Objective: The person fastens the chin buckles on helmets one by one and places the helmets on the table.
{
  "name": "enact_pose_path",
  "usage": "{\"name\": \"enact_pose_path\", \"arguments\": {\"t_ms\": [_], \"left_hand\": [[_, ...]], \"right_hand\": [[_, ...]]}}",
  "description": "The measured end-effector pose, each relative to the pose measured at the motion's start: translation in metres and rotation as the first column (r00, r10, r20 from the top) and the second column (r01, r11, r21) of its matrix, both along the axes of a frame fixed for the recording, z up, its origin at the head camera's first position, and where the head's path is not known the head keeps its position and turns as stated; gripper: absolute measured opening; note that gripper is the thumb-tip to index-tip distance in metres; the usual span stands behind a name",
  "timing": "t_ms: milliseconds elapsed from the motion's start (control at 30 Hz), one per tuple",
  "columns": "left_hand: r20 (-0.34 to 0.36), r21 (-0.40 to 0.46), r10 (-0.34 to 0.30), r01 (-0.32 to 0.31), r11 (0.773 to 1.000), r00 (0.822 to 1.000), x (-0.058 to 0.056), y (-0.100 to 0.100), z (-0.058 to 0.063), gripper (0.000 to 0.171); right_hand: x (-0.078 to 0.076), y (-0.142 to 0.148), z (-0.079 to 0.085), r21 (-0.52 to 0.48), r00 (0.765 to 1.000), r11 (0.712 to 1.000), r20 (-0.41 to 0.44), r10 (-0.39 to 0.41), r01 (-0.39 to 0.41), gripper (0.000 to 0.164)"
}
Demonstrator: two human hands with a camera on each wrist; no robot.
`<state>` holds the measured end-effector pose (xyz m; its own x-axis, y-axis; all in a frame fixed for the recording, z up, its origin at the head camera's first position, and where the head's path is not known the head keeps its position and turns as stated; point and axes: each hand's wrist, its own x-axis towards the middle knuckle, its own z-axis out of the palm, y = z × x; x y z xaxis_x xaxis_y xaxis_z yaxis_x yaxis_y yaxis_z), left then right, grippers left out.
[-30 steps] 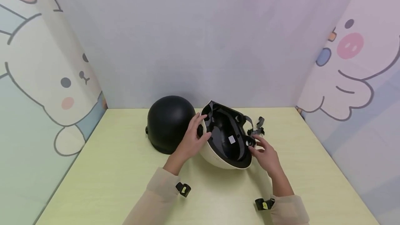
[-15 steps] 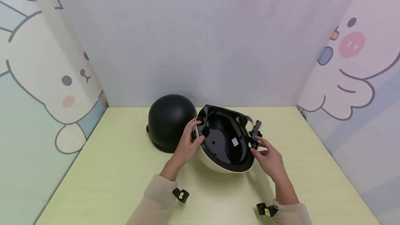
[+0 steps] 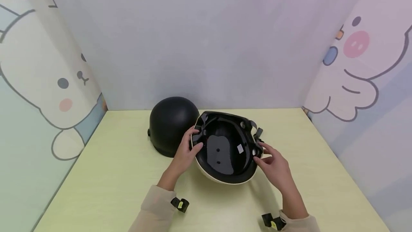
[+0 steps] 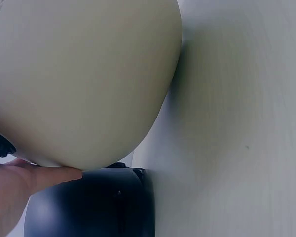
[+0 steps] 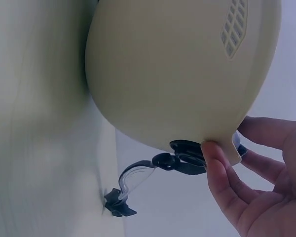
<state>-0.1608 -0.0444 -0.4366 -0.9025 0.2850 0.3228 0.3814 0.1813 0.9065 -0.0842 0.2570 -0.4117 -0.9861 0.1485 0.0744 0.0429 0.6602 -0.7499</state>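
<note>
A cream helmet (image 3: 222, 153) with a black lining is tilted on its back, its hollow towards me and a small white label (image 3: 240, 148) inside. My left hand (image 3: 185, 155) grips its left rim, thumb over the edge and fingers outside. On the opposite side my right hand (image 3: 275, 165) pinches the rim beside a black side fitting. From that side a strap with a dark buckle (image 5: 119, 203) hangs down in the right wrist view. The cream shell has a vent grille (image 5: 235, 27). Behind my left hand stands a matte black helmet (image 3: 172, 126), dome up.
Both helmets are on a pale yellow-green table (image 3: 112, 160). A plain grey-white backdrop (image 3: 199, 46) rises at its back edge, and cartoon-printed panels (image 3: 379, 81) flank it on both sides.
The cream helmet has swung round and shifted left and nearer, so its hollow faces me more squarely. Both hands have kept their grip on the rim. The black helmet stays put.
</note>
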Motion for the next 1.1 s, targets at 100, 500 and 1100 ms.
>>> {"name": "enact_pose_path", "arguments": {"t_ms": [100, 500, 1100], "left_hand": [[-0.001, -0.01, 0.003, -0.003, 1.0, 1.0, 0.002, -0.002, -0.001, 0.041], [0.066, 0.006, 0.012, -0.012, 1.0, 0.998, 0.008, -0.004, 0.005, 0.027], [-0.005, -0.022, 0.034, -0.034, 0.999, 0.999, 0.005, -0.011, -0.004, 0.038]], "right_hand": [[0.002, -0.002, 0.002, -0.004, 1.0, 1.0, -0.002, 0.008, -0.008, 0.054], [0.007, -0.007, 0.011, -0.007, 0.999, 1.0, -0.023, 0.029, -0.029, 0.054], [0.002, 0.013, 0.007, -0.131, 0.994, 0.986, -0.013, 0.107, -0.108, 0.052]]}}
